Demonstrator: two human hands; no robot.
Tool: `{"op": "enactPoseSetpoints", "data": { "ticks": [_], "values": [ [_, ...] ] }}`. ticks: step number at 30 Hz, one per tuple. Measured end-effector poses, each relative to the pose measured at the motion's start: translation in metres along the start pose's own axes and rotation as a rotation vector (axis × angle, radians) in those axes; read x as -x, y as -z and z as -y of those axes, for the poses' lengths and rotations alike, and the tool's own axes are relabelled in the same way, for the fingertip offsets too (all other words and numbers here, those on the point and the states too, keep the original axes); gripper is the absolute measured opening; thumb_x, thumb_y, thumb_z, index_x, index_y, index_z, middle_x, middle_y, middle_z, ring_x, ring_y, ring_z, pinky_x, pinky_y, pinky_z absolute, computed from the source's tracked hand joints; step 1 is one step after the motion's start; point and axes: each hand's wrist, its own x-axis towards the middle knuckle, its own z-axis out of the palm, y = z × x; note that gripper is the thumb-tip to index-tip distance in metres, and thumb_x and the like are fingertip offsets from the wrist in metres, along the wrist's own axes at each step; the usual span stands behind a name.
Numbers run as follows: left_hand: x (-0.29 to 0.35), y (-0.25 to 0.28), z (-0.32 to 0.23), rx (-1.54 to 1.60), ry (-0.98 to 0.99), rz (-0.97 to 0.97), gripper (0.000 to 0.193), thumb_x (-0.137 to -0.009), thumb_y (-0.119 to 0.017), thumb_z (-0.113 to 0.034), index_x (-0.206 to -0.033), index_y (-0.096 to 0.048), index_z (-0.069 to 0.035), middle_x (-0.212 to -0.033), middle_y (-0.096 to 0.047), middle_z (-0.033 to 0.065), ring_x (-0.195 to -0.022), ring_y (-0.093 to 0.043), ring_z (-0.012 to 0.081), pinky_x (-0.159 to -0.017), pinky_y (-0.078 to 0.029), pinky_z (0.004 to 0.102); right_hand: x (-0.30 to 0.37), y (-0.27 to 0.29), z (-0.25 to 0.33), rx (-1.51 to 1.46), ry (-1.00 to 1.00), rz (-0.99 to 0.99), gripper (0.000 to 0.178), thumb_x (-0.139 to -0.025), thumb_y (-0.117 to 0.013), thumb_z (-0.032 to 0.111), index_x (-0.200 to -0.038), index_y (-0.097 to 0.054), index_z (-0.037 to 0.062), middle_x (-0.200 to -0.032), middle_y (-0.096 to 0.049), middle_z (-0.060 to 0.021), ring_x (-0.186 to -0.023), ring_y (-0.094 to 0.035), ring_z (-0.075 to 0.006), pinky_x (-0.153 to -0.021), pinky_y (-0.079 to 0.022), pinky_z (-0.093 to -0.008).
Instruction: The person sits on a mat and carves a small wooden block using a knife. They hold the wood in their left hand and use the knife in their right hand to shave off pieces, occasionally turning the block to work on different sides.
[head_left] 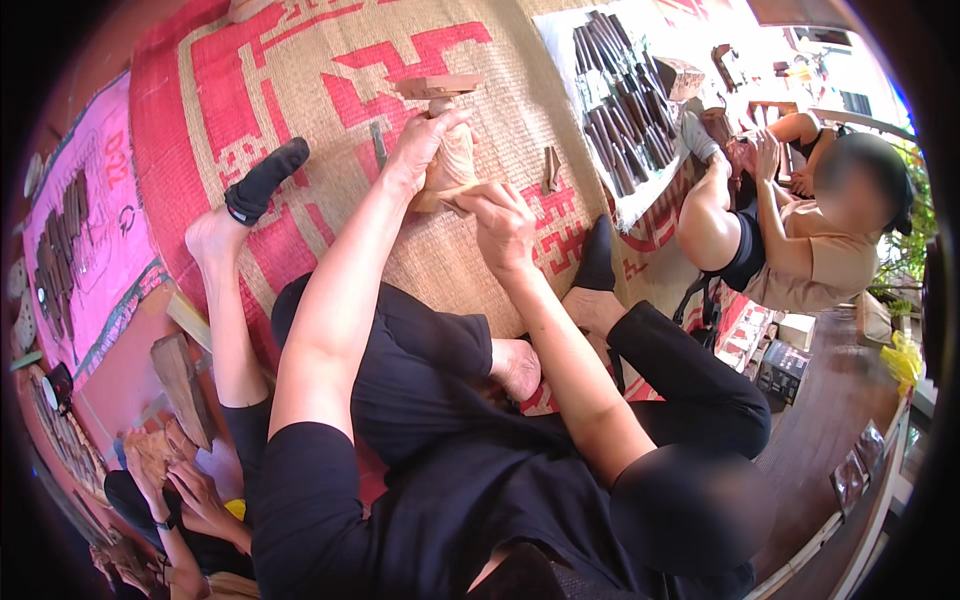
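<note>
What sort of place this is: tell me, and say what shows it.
Most likely a wood-carving workshop, set out at floor level: the left hand grips a pale carved wooden piece, slim dark tools lie in rows on a white cloth, and a red-and-tan woven mat covers the floor.

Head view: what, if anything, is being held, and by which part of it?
The left grip holds a wooden carving near its far end, by the flat slab. The right grip is at the near end; its exact hold cannot be told.
</note>
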Motion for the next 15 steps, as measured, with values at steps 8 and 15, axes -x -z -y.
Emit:
{"op": "enactPoseSetpoints", "data": {
  "ticks": [8,15],
  "values": [
    [-0.017,0.014,-0.001,0.088,0.027,-0.03,0.025,-0.089,-0.063,-0.028,-0.095,-0.063,-0.004,-0.085,-0.069,0.0119,-0.076,-0.069,0.0187,-0.069,-0.059,0.0319,-0.012,0.008,-0.006,-0.034,-0.035,-0.082,0.018,-0.07,-0.061,-0.001,-0.078,-0.068,0.0127,-0.08,-0.062,-0.0001,-0.075,-0.059,-0.0214,-0.066,-0.05,-0.0332],
    [-0.01,0.005,-0.007,-0.034,0.005,0.004,0.026,-0.089,-0.062,-0.03,-0.092,-0.063,-0.005,-0.085,-0.069,0.0097,-0.077,-0.069,0.0169,-0.072,-0.058,0.0312,0.01,0.013,-0.018,-0.127,-0.092,0.018,0.018,-0.071,-0.063,-0.002,-0.08,-0.07,0.0115,-0.082,-0.064,-0.0008,-0.077,-0.062,-0.0206,-0.066,-0.051,-0.0328]
  ]
}}
